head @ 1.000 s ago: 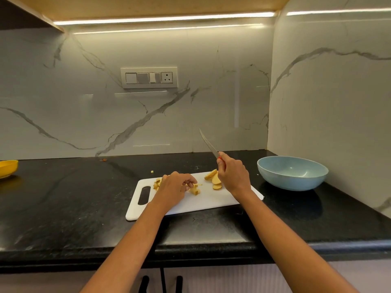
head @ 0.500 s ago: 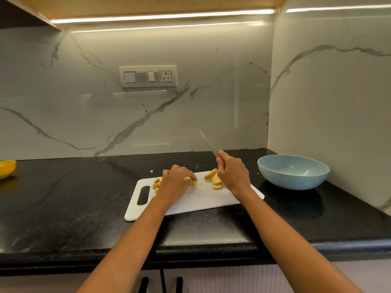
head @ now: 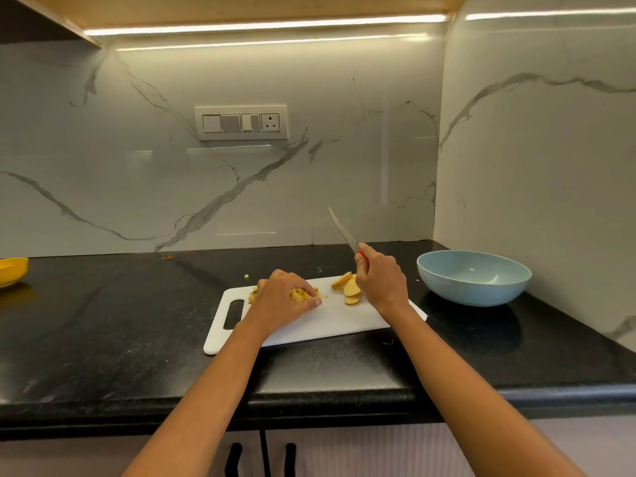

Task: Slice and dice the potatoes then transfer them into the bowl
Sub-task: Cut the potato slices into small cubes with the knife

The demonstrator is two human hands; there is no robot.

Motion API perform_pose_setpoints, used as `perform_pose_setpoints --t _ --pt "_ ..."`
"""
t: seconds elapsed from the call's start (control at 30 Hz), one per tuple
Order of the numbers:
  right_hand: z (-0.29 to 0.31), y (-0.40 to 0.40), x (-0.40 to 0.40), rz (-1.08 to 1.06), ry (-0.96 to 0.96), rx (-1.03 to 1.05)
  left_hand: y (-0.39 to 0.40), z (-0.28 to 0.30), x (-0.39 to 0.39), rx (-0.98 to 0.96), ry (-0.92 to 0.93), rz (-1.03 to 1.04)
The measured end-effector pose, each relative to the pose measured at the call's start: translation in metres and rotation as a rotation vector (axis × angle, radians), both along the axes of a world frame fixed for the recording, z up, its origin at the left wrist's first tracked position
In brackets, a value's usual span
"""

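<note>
A white cutting board (head: 327, 321) lies on the black counter. My left hand (head: 282, 301) is curled over a heap of diced potato pieces (head: 298, 295) near the board's handle end, gripping them. A few potato slices (head: 350, 289) lie at the board's far side. My right hand (head: 380, 282) grips a red-handled knife (head: 342, 232), its blade raised and pointing up and to the left, clear of the board. The light blue bowl (head: 481, 290) stands to the right of the board and looks empty.
A yellow dish (head: 12, 271) sits at the far left of the counter (head: 103, 321). A small potato scrap (head: 246, 276) lies behind the board. Marble walls close the back and the right side. Cabinet handles (head: 261, 457) show below the counter edge.
My left hand has closed more tightly around the diced pieces, drawing them together. The right hand with the raised knife has hardly moved.
</note>
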State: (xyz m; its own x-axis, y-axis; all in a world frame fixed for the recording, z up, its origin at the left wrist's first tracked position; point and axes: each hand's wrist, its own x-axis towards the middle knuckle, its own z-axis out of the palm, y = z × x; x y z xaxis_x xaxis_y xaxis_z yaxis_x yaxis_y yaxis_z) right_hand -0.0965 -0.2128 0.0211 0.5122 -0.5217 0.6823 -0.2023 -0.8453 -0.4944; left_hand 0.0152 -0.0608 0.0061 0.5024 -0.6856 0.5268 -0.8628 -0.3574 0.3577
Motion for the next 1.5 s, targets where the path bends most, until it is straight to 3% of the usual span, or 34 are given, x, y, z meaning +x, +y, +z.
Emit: perform_pose_setpoints --t 0.1,0.23,0.43,0.73,0.93,1.0,1.2,1.4,1.5 --pt "0.004 -0.006 -0.003 -0.014 -0.071 0.068 0.001 0.001 -0.002 -0.14 0.073 -0.066" --pt "0.009 -0.015 -0.013 -0.057 -0.267 0.29 0.005 0.004 -0.006 -0.25 0.08 -0.009" --pt "0.008 -0.006 -0.013 -0.02 -0.248 0.317 -0.008 0.003 -0.022 -0.192 -0.069 0.031" --pt "0.007 -0.01 -0.007 -0.035 -0.213 0.243 -0.061 -0.001 -0.049 0.142 -0.206 0.162" --pt "0.007 -0.012 -0.004 -0.057 -0.167 0.212 -0.057 0.0 -0.044 0.198 -0.35 0.162" --pt "0.007 -0.011 -0.005 -0.062 -0.166 0.22 -0.051 0.0 -0.043 0.164 -0.321 0.126" --pt "0.006 -0.005 -0.01 -0.054 -0.11 0.22 -0.014 -0.007 -0.036 0.069 0.044 -0.126" --pt "0.003 0.013 -0.031 0.012 0.101 0.174 -0.016 -0.009 -0.05 -0.067 0.023 -0.026" --pt "-0.003 0.026 -0.042 0.028 0.212 0.149 -0.023 -0.011 -0.052 -0.035 0.004 -0.011"
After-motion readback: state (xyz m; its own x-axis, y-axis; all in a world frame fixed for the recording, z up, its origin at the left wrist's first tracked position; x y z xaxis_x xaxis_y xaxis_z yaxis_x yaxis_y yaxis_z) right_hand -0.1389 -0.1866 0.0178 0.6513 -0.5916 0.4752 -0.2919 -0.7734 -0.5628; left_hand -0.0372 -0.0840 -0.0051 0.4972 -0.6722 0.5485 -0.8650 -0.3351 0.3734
